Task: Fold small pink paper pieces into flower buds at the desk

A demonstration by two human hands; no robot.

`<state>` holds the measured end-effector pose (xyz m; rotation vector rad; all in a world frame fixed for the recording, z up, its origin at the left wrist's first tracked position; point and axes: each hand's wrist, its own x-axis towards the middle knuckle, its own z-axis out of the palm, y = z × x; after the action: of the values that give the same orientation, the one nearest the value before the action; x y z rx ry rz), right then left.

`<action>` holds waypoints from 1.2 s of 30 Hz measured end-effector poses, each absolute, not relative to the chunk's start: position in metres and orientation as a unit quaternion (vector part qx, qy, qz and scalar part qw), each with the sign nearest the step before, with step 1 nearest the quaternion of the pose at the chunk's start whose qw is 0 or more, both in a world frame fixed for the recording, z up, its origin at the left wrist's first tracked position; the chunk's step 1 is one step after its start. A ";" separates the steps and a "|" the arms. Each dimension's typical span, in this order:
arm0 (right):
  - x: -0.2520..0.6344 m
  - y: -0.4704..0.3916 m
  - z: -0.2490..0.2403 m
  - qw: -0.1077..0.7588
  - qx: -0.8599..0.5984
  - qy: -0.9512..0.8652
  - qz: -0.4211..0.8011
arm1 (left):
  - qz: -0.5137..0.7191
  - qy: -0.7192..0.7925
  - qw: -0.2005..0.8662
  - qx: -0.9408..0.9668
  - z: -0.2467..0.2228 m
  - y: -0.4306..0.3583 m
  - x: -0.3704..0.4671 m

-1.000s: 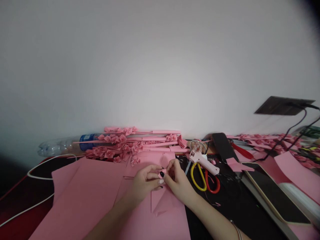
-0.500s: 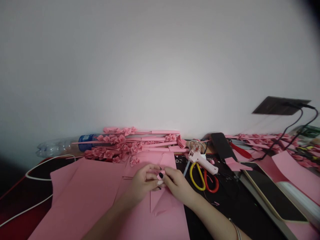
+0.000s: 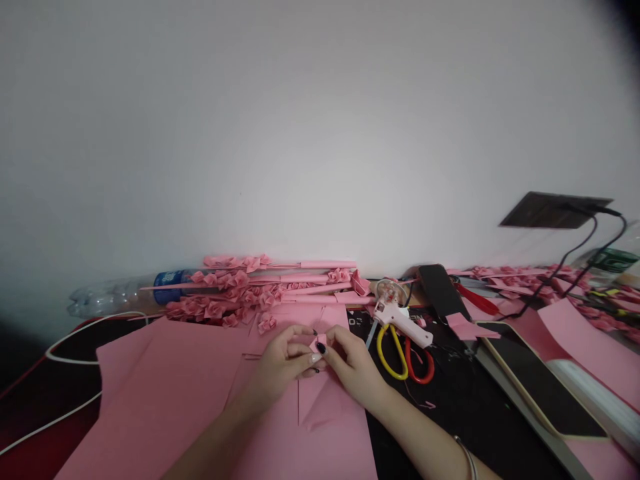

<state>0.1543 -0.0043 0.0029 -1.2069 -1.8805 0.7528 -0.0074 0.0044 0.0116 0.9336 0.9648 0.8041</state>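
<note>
Between my fingertips is a small folded piece of pink paper point(image 3: 317, 342). My left hand point(image 3: 285, 357) pinches it from the left, thumb and fingers closed on it. From the right, my right hand point(image 3: 349, 363) grips the same piece, its dark-nailed thumb pressed on the front. Much of the paper is hidden by the fingers. Both hands are above pink paper sheets point(image 3: 300, 447) lying on the table. Just behind the left hand lies a small pink paper rose point(image 3: 267, 323).
Right of my hands lie a pink glue gun point(image 3: 405, 323) and scissors with yellow and red handles point(image 3: 419, 363). Along the wall are paper roses on stems point(image 3: 225, 287) and a plastic bottle point(image 3: 113, 297). Phones point(image 3: 545, 380), cables and more pink paper point(image 3: 595, 347) occupy the right side.
The small piece of paper is tilted slightly differently between my fingers, and more of its top shows. The whole view has shifted a little; both hands keep their hold.
</note>
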 end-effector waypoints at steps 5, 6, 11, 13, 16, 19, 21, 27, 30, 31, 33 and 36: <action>0.154 -0.006 0.003 0.424 -0.463 -0.724 0.286 | 0.370 0.445 0.702 0.415 0.012 0.004 -0.006; 0.154 -0.006 0.004 0.437 -0.463 -0.720 0.277 | 0.368 0.446 0.704 0.412 0.013 0.004 -0.006; 0.154 -0.007 0.006 0.483 -0.456 -0.708 0.240 | 0.358 0.448 0.726 0.381 0.013 0.004 -0.008; 0.154 -0.006 0.006 0.478 -0.453 -0.712 0.245 | 0.363 0.441 0.729 0.376 0.011 0.005 -0.008; 0.154 -0.006 0.006 0.467 -0.451 -0.717 0.255 | 0.381 0.438 0.723 0.374 0.009 0.007 -0.008; 0.154 -0.006 0.006 0.466 -0.443 -0.718 0.266 | 0.411 0.432 0.714 0.365 0.009 0.007 -0.008; 0.153 -0.007 0.008 0.467 -0.436 -0.718 0.275 | 0.425 0.427 0.713 0.358 0.010 0.007 -0.008; 0.153 -0.007 0.012 0.467 -0.442 -0.707 0.294 | 0.434 0.415 0.708 0.371 0.005 0.008 -0.010; 0.153 -0.005 0.011 0.464 -0.449 -0.704 0.295 | 0.416 0.414 0.707 0.394 0.004 0.008 -0.011; 0.153 -0.005 0.010 0.463 -0.452 -0.703 0.295 | 0.408 0.415 0.708 0.399 0.004 0.008 -0.012; 0.154 -0.005 0.009 0.462 -0.455 -0.701 0.297 | 0.398 0.418 0.711 0.401 0.007 0.008 -0.012; 0.154 -0.005 0.008 0.465 -0.455 -0.697 0.302 | 0.393 0.423 0.711 0.401 0.010 0.007 -0.011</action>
<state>0.1538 -0.0047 0.0076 -1.1183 -1.7127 0.7407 -0.0112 0.0070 0.0101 0.8886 0.9390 0.8715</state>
